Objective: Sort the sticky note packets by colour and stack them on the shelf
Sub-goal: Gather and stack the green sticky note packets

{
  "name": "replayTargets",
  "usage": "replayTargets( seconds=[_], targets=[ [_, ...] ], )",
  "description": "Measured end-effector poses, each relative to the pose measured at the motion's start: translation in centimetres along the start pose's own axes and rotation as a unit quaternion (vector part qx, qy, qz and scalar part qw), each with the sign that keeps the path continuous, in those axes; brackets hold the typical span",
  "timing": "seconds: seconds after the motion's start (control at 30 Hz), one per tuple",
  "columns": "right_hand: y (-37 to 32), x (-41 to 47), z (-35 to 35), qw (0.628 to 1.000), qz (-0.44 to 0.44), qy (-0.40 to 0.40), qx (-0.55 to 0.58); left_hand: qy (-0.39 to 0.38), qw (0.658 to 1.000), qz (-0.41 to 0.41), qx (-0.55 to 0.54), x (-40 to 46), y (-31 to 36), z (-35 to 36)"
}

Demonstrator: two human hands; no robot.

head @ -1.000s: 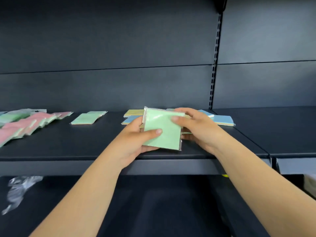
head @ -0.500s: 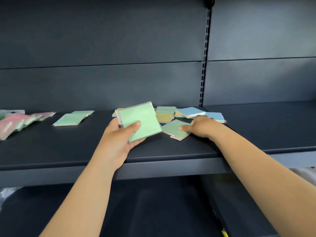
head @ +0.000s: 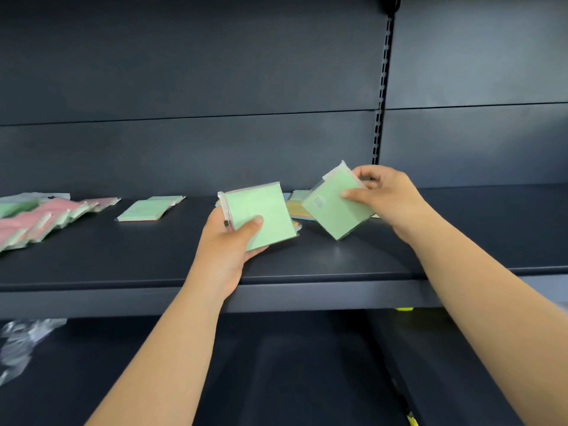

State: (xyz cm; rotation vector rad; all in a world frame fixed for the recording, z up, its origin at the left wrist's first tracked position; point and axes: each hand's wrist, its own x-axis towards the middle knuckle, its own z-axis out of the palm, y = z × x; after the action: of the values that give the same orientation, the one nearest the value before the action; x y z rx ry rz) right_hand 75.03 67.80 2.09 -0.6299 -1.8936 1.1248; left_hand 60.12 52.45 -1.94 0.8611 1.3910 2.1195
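Note:
My left hand [head: 229,245] grips a green sticky note packet [head: 261,215] in clear wrap, held tilted over the dark shelf [head: 153,259]. To its right, my right hand [head: 385,198] holds a second green packet [head: 333,204] lifted on one corner above the shelf. Behind both packets lies a mixed pile of yellow and blue packets [head: 296,207], mostly hidden. A small stack of green packets [head: 143,209] lies farther left. At the far left edge lies a spread of pink and green packets [head: 33,219].
A slotted upright [head: 381,96] divides the dark back panel behind the shelf. A lower shelf [head: 276,364] sits beneath, with crumpled clear plastic [head: 21,339] at its left. The shelf continues to the right [head: 491,216].
My right hand has picked a second green packet up off the shelf pile and tilted it. The left hand still holds its green packet, now a little nearer the right hand.

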Motion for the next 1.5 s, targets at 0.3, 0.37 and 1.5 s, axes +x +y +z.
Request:
replayTargets(
  seconds=[0.3,0.37,1.5],
  targets=[
    [-3.4,-0.1,-0.2,0.922,-0.056,-0.167,-0.344,-0.006,1.000,0.001,0.023,-0.2,0.1,0.0],
    [-2.6,0.1,-0.6,0.942,-0.045,-0.139,-0.303,-0.005,1.000,0.001,0.028,-0.3,0.1,0.0],
    [-8.0,2.5,23.1,0.972,0.099,-0.130,0.166,0.101,0.931,-0.174,0.305,16.6,5.6,-22.9]
  ],
)
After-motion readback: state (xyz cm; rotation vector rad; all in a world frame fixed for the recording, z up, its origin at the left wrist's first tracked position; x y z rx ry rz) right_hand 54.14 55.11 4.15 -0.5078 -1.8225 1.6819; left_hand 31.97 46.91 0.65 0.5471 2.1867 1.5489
